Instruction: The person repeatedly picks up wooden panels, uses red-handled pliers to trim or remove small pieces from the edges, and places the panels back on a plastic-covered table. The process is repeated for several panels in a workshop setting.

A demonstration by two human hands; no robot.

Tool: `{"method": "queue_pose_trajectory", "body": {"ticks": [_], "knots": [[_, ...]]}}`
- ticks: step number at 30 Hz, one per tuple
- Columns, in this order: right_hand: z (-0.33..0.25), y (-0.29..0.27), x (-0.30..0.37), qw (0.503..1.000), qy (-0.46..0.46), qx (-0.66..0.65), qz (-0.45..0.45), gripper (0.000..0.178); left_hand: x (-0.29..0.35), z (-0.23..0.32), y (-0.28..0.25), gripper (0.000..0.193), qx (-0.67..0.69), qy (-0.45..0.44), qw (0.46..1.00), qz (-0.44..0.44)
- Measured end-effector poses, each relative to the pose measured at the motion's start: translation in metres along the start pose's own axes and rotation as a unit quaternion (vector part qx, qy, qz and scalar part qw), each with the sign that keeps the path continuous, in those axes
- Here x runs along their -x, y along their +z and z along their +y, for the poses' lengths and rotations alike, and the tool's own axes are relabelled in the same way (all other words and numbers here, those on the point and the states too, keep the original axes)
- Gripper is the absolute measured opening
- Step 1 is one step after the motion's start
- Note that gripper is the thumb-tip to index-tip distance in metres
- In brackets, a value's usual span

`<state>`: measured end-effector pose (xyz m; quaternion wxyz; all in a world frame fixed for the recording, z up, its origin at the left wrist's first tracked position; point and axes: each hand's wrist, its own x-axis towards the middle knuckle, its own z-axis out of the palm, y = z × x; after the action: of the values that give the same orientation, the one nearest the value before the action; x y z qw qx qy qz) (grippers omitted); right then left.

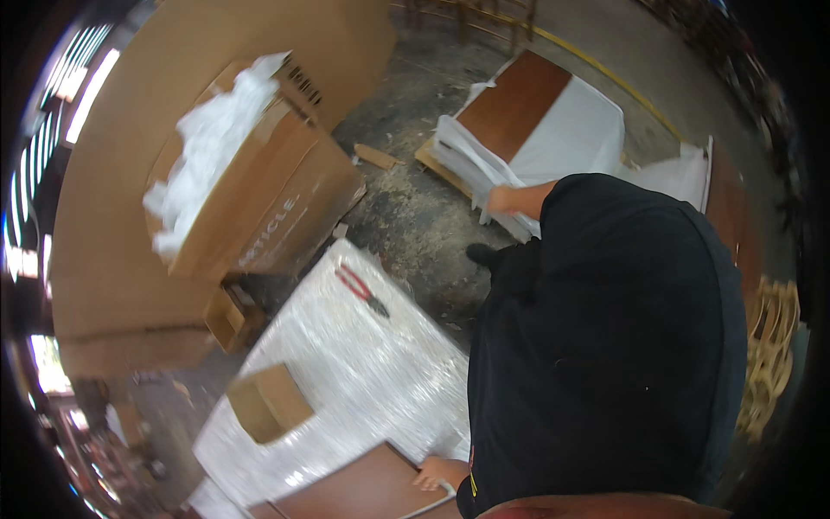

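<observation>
My left hand (pixel 437 474) rests on a brown panel (pixel 350 489) at the lower edge, its fingers spread over the corner. On the other side of my black shirt, my right hand (pixel 503 201) looks closed beside the white wrapping sheet (pixel 566 130) around a brown wooden furniture piece (pixel 519 99). Blur hides what its fingers hold, if anything. Between the hands is a large block wrapped in clear film (pixel 363 363). Red-handled pliers (pixel 363 290) and a small open cardboard box (pixel 270 402) lie on it.
A big open carton (pixel 294 195) full of white packing foam (pixel 212 143) stands at the upper left, against a large cardboard sheet (pixel 104 233). A cardboard scrap (pixel 378 157) lies on the concrete floor (pixel 415 208). Pale wooden frames (pixel 769 346) stand at the right.
</observation>
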<state>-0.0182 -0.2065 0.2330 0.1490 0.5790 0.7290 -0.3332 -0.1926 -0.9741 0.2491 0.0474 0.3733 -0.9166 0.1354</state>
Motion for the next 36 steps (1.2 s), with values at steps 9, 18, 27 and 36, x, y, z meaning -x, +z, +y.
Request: {"method": "queue_pose_trajectory", "body": {"ticks": [9, 18, 27, 36], "knots": [[0.194, -0.045, -0.098, 0.921, 0.267, -0.207, 0.193, 0.054, 0.188, 0.239, -0.114, 0.052, 0.381, 0.237, 0.890, 0.087], [0.073, 0.040, -0.181, 0.978, 0.114, -0.159, 0.073, 0.056, 0.519, 0.484, -0.269, 0.030, 0.209, 0.800, 0.424, -0.371], [0.112, 0.024, -0.210, 0.837, 0.152, -0.524, 0.038, 0.024, 0.800, 0.757, -0.113, 0.045, 0.269, 0.859, 0.398, -0.180], [0.163, 0.026, -0.308, 0.655, 0.388, -0.625, 0.173, 0.068, 0.795, 0.861, -0.063, 0.058, 0.134, 0.803, 0.518, -0.262]]}}
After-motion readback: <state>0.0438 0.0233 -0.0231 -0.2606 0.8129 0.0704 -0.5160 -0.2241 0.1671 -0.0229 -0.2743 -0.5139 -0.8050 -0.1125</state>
